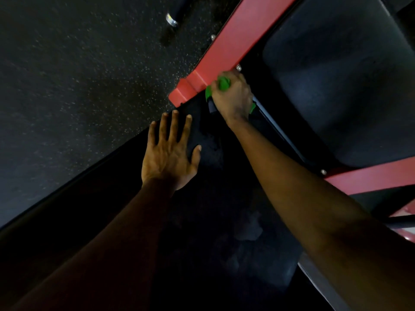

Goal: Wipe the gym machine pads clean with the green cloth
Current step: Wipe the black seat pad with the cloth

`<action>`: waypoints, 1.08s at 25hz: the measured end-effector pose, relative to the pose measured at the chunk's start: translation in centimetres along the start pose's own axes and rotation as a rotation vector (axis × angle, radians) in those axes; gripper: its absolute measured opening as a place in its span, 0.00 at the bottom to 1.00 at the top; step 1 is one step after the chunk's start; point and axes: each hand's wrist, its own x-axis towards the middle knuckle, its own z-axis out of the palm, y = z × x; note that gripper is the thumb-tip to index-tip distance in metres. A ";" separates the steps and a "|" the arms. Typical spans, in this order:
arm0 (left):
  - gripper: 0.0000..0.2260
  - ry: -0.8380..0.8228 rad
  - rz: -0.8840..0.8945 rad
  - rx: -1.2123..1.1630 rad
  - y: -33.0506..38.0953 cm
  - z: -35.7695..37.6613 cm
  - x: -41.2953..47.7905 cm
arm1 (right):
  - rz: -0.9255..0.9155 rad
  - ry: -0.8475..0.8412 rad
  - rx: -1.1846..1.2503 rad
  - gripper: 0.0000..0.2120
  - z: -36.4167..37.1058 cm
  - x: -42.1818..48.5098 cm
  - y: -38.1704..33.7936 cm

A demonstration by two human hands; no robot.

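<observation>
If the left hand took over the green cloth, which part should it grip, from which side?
Probably the bunched fold of the green cloth bulging out beside the red frame, pinched from the left; the right hand covers the rest, and the left hand lies open on that side.

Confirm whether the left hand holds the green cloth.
No, the right hand grips the green cloth; the left hand lies flat, holding nothing.

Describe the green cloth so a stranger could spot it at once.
Follow the red frame beam down from the top edge to its lower end. There the right hand grips the green cloth, bunched in its fist. It is the only bright green thing among the black pads.
</observation>
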 end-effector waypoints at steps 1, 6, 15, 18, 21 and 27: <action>0.34 0.004 0.000 -0.003 0.0 0.0 0.0 | -0.063 -0.034 0.011 0.17 -0.5 -1.1 0.9; 0.34 0.011 0.003 0.001 0.0 0.0 0.0 | -0.289 -0.093 0.044 0.20 -3.4 -11.0 6.3; 0.33 0.019 0.003 0.024 0.0 0.1 0.0 | -0.038 0.002 -0.023 0.16 -0.5 0.0 -0.4; 0.34 0.035 0.002 0.014 -0.1 0.0 0.0 | -0.266 -0.108 0.070 0.17 -1.8 -3.5 1.1; 0.34 0.045 -0.003 0.020 0.1 0.0 0.0 | -0.435 -0.160 0.154 0.18 -3.6 -10.7 4.7; 0.33 0.031 -0.008 0.043 0.1 0.2 0.1 | -0.234 -0.016 0.113 0.18 -2.5 -9.7 4.6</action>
